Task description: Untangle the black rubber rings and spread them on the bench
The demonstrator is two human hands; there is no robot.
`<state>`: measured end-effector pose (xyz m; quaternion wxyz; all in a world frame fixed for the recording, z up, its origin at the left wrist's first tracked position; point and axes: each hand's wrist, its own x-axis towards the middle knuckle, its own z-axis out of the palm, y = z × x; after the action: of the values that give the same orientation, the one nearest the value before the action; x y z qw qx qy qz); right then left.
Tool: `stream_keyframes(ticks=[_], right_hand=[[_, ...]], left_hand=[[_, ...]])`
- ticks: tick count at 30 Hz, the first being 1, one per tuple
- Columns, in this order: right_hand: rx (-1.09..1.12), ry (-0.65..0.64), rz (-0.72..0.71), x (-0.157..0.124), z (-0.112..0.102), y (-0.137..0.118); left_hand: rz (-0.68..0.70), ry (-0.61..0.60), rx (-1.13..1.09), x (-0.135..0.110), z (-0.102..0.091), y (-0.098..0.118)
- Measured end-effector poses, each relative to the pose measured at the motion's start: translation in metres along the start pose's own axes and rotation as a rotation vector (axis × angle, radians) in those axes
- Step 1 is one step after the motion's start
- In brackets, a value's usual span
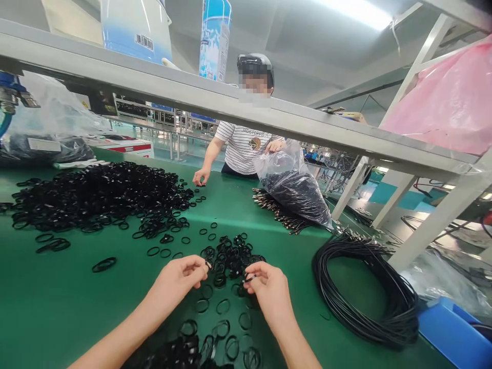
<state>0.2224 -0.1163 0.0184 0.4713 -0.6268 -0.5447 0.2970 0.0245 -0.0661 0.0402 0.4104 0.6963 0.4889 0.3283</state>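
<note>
My left hand is closed, thumb against forefinger, with a small black piece, probably a ring, showing at the tips. In a similar pinch, my right hand grips a thin black ring. Between and just beyond both hands lies a small heap of black rings. Loose rings are scattered on the green table below the hands. Nearer to me is another dark pile of rings, cut off by the frame's lower edge.
A large mound of black rings covers the far left. Across the table a person reaches toward stray rings, near a clear bag. Coiled black cables and a blue bin lie right. A shelf beam crosses overhead.
</note>
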Motion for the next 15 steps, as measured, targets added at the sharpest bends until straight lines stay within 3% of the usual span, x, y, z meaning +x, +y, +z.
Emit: stream_keyframes(ticks=[5,8,11,15], right_hand=[[-0.315,0.007,-0.169,-0.001,-0.02,-0.006],[-0.453,-0.024,-0.21,-0.007,-0.033,-0.02],[-0.522,-0.182,-0.153,-0.02,-0.045,-0.037],[-0.665,-0.48,-0.136,-0.048,-0.056,-0.041]], left_hand=[[0.093,0.01,0.42,0.002,-0.013,-0.005],[0.141,0.024,0.534,0.003,-0.017,-0.001],[0.171,-0.022,0.527,0.001,-0.019,0.008],[0.191,-0.279,0.431,-0.015,-0.019,0.016]])
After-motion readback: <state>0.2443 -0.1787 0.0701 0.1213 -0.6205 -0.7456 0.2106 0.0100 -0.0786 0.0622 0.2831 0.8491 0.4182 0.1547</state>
